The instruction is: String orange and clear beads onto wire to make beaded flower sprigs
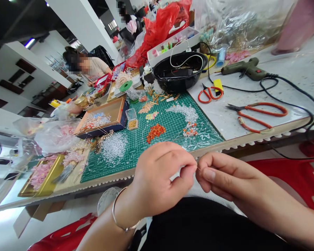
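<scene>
Before my lap, at the table's near edge, my left hand (166,177) and my right hand (225,174) meet at the fingertips. Both are closed in a pinch on a thin wire (199,169), of which only a glint shows between the fingers. Beyond them lies a green cutting mat (132,148). On it are a pile of orange beads (156,132), a cluster of orange and clear beads (190,129), clear beads (184,113) spread at the back right, and a large clear bead heap (114,148) at the left.
Right of the mat lie red-handled pliers (256,115), small scissors (210,94) and a corded glue gun (244,69). A black basin (179,75) stands behind. At the left are a box (104,120) and a gold tray (42,176). Another person (95,68) sits farther back.
</scene>
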### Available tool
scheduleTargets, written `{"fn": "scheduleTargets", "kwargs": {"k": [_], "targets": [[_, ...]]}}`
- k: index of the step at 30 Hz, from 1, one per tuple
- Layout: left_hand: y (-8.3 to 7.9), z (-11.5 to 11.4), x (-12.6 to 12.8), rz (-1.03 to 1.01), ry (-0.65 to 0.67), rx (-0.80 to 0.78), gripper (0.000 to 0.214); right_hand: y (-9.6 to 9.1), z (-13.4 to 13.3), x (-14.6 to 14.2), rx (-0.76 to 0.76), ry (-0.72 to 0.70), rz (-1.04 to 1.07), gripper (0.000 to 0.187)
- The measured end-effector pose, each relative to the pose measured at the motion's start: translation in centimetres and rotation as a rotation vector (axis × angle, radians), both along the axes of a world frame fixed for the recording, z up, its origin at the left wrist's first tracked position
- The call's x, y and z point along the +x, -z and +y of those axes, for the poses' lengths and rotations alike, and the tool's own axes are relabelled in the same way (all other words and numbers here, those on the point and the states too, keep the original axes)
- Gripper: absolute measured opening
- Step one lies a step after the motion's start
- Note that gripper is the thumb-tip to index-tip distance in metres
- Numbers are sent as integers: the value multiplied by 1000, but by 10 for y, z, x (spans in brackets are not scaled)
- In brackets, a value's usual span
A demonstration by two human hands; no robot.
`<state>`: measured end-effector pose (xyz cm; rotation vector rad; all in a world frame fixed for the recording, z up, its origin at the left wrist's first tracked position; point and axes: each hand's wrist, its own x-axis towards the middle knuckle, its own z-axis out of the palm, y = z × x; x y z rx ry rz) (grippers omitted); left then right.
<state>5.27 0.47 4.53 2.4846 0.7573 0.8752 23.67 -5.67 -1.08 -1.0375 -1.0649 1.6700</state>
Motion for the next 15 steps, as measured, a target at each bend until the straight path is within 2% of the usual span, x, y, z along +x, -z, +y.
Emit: {"fn": "scheduleTargets", "kwargs": {"k": [2,4,6,8,9,11,13,15], "targets": [[3,3,2,-117,-34,-161,8,-5,3,2,-21,-9,73,35],[15,6,3,-296,-47,-476,11,-9,6,6,13,-1,121,28],[34,9,4,-453,33,-844,32,-14,8,9,98,25,128,22],[52,10,7,-490,187,-1051,50,-18,9,12,186,50,106,16],[59,9,9,-456,256,-1073,55,-20,10,13,216,61,93,14],[65,6,13,-370,325,-1016,56,-22,11,14,248,75,56,11],[63,0,17,-295,301,-930,50,-24,12,13,248,97,26,11],[58,-5,19,-235,210,-839,29,-23,13,12,228,131,35,13]]}}
